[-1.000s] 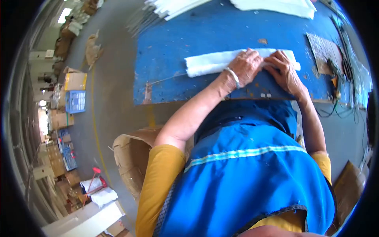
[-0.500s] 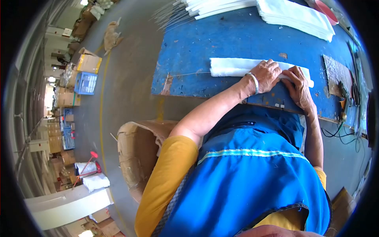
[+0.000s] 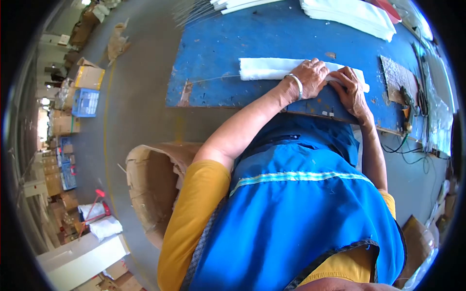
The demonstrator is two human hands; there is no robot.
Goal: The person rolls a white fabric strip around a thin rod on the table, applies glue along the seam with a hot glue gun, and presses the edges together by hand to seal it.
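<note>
Over my remote feed, I see the white cloth [image 3: 264, 69] lying across the near part of the blue desk [image 3: 233, 41]. My left hand [image 3: 310, 80] and right hand [image 3: 350, 90] touch its right half, fingers bent; whether either grips, I cannot tell. A thin wire [image 3: 213, 78] reaches left from the cloth.

A bright blue apron [image 3: 301, 223], crossed by a pale striped band [image 3: 306, 177] and edged in dark trim [image 3: 206, 240], covers a mustard-yellow shirt [image 3: 347, 266] with elbow-length sleeves [image 3: 198, 201]; a whitish bangle [image 3: 299, 87] rings the left hand's [image 3: 311, 77] wrist.
</note>
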